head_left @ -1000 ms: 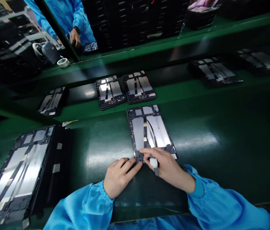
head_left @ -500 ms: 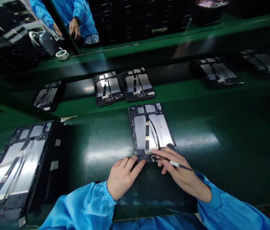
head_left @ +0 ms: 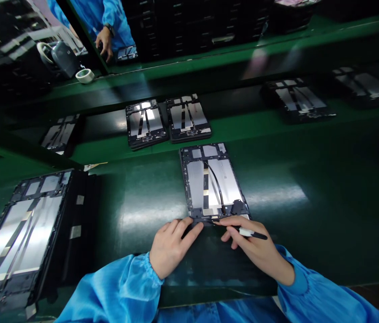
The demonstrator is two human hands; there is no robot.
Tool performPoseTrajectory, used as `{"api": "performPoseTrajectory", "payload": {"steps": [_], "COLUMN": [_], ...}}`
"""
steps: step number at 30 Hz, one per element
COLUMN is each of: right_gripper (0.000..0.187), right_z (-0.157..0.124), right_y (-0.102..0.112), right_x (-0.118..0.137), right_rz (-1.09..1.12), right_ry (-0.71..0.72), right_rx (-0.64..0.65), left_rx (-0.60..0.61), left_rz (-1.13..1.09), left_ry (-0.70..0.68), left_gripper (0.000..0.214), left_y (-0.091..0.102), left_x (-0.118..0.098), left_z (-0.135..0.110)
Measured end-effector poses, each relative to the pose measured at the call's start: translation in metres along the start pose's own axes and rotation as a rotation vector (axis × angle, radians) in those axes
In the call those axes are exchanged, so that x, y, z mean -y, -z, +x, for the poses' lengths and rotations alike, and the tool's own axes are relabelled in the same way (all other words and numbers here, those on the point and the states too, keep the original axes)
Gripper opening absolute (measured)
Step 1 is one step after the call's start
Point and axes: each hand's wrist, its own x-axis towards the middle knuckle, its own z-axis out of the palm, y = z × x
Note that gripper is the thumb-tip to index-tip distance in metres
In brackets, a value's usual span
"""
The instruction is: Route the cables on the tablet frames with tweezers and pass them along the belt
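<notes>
An opened tablet, showing silvery battery panels, a dark ribbon strip and a curved black cable, lies flat before me. My left hand grips its lower left corner, fingertips at the side and thumb along the near edge. In my right hand is a slim black pointed tool with a white band, pinched between thumb and fingers. Its tip meets the tablet's near edge, right of my left thumb. The small parts under the tip are too fine to make out.
A stack of opened tablets stands at the left. More opened tablets lie along the raised strip beyond. A green post slants in from the left. On the far ledge sits a tape roll; behind it, a person's hand shows.
My right hand has shifted slightly toward me, bringing the tool's tip from the tablet's lower part down to its near edge. My left hand stays put. The view has shifted a little.
</notes>
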Motion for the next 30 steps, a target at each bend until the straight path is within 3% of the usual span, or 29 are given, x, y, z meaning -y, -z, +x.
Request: {"api": "performPoseTrajectory", "payload": {"steps": [8, 15, 25, 30], "right_gripper": [0.020, 0.021, 0.023, 0.019], "right_z": [-0.001, 0.002, -0.004, -0.003], "right_y": [0.005, -0.008, 0.007, 0.000], "right_x": [-0.002, 0.002, -0.002, 0.000], "right_rz": [-0.010, 0.071, 0.014, 0.020], "right_ry": [0.005, -0.012, -0.023, 0.041], "right_rx": [-0.044, 0.062, -0.059, 0.072], "left_rx": [0.039, 0.038, 0.017, -0.026], "left_rz": [-0.005, -0.025, -0.021, -0.069], "left_ry": [-0.010, -0.005, -0.041, -0.067], "left_gripper": [0.038, 0.038, 0.038, 0.034], "left_y": [0.000, 0.000, 0.005, 0.008], "left_x": [0.002, 0.003, 0.006, 0.010], "left_z": [-0.002, -0.002, -0.002, -0.002]}}
